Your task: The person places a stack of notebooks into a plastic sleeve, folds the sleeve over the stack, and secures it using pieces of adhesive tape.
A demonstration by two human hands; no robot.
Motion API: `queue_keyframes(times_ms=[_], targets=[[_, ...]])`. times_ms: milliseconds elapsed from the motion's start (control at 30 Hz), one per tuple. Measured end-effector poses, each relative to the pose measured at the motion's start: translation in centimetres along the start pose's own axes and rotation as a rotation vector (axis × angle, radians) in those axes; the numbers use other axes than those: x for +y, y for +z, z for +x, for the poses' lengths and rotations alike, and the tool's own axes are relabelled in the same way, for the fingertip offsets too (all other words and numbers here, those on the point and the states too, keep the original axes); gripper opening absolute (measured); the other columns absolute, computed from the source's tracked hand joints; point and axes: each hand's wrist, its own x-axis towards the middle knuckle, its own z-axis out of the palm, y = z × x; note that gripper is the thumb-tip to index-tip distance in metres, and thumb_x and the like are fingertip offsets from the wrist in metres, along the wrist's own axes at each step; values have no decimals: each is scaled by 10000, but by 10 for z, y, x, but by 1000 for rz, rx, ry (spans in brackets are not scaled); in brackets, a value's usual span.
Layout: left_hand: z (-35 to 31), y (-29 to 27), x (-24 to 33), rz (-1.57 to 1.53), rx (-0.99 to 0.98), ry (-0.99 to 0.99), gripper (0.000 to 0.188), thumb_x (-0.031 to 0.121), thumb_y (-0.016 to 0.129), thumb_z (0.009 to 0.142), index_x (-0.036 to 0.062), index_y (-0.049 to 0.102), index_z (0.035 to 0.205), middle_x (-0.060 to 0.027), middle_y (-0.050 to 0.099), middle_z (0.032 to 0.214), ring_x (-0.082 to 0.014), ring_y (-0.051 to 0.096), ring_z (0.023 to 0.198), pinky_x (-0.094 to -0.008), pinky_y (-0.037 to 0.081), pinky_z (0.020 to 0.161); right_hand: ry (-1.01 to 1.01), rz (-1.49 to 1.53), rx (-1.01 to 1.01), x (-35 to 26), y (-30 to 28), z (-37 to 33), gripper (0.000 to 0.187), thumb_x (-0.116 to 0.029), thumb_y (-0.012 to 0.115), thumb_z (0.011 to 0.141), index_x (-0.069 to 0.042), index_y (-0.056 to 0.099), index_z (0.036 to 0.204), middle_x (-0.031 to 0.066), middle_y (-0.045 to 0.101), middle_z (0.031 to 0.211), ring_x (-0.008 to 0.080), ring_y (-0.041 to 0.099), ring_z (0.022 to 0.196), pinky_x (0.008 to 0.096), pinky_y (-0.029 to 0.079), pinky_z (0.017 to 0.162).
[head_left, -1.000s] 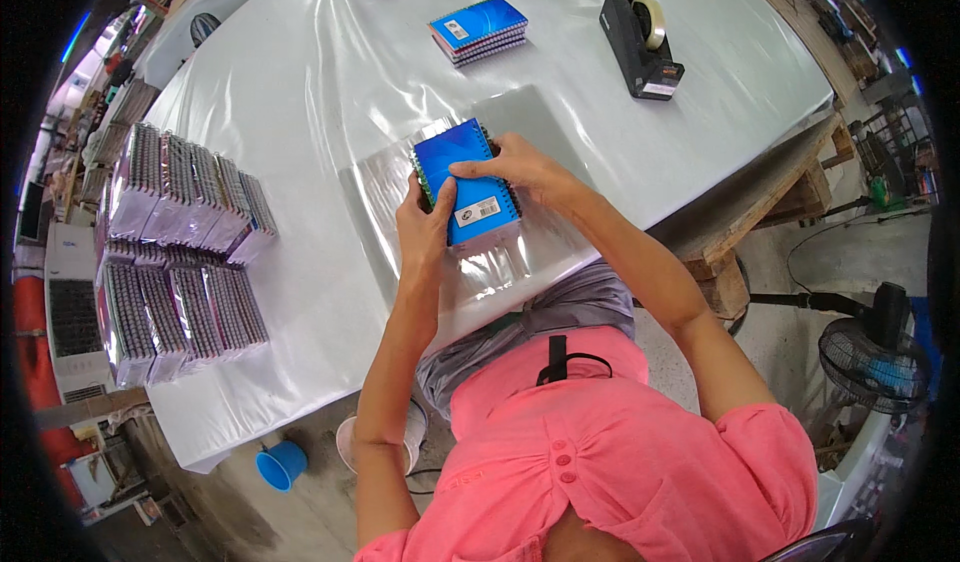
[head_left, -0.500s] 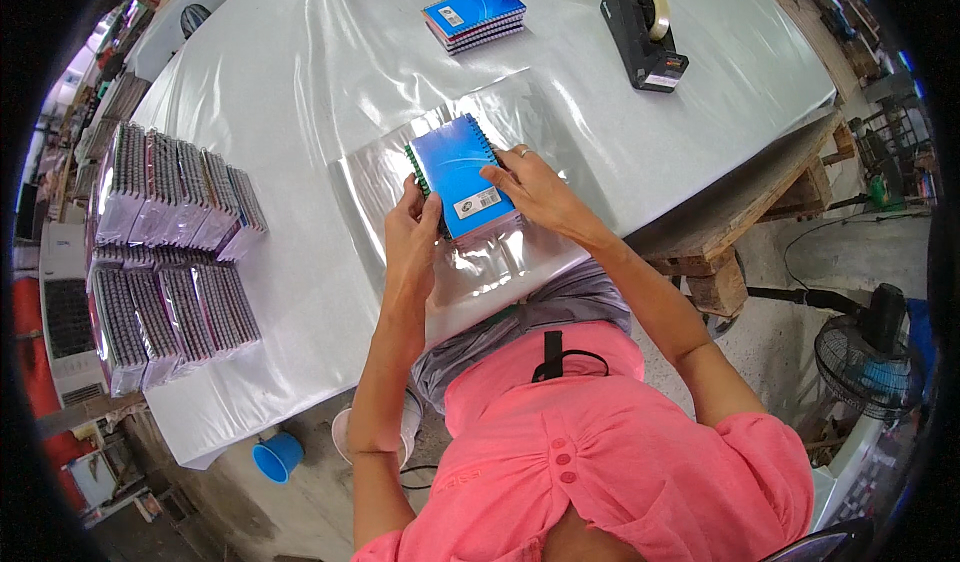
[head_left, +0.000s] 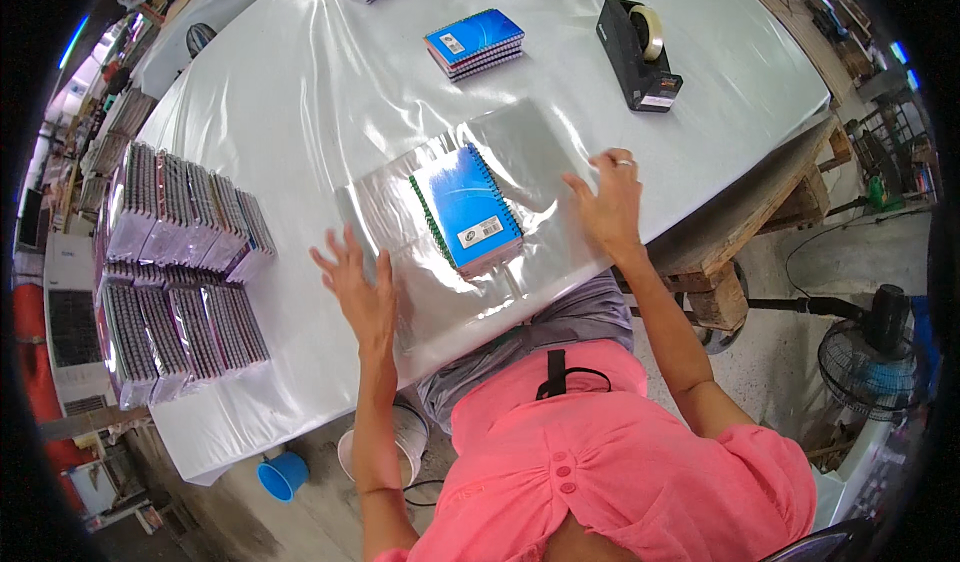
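Observation:
A stack of spiral notebooks (head_left: 462,200) with a blue cover on top lies on a clear plastic sheet (head_left: 545,172). Wire binding shows along both its long sides, green on the left and dark on the right. My left hand (head_left: 362,287) is spread at the left edge of the sheet, touching no notebook. On the other side, my right hand (head_left: 610,205) has its fingers apart over the sheet's right edge. Both hands hold nothing.
Wrapped notebook packs (head_left: 185,212) stand in rows at the table's left. Farther back are another blue-topped notebook stack (head_left: 475,42) and a black tape dispenser (head_left: 640,57). A wooden pallet (head_left: 740,232), a fan (head_left: 865,357) and a blue bucket (head_left: 283,476) are beyond the table's edges.
Both hands have let go of the notebook stack and moved apart, left hand to the left and right hand to the right. The stack stays on the sheet.

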Motion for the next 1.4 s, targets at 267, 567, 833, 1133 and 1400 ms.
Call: queue_keyframes(times_ms=[267,567,833,1133,1400], targets=[[-15,-12,2,-306,-181,-248,770,65,566,887,101,141,1528,-170,264,1550,-325,317,1404,-458,195,1152,146,237,-294,18,8,4,338,-260,807,722,-27,597,848,126,578,935,228,584,859,356,465,740],[-16,-16,8,-875,84,-280,882,-154,485,778,115,123,1536,-140,258,1554,-264,319,1391,-395,286,1136,304,402,-292,17,-2,3,362,-108,782,708,2,584,990,150,664,748,277,657,684,363,487,647],[-17,-17,15,-975,112,-335,853,-145,493,773,105,179,1525,-161,274,1541,-280,310,1402,-428,216,1168,105,63,-215,-4,-10,-3,147,-114,632,837,-50,545,937,155,663,734,390,647,736,492,467,652],[-17,-17,12,-981,77,-349,832,-135,500,776,88,197,1518,-166,313,1517,-283,308,1403,-422,223,1167,93,75,-198,-15,-17,-1,208,-109,679,804,-47,539,946,143,653,704,344,646,688,433,468,621],[-17,-17,12,-975,72,-333,827,-138,501,772,78,210,1515,-174,319,1512,-295,298,1400,-411,225,1165,119,245,-174,-9,-6,-7,291,-84,726,778,4,514,955,140,635,665,315,643,638,396,469,601]])
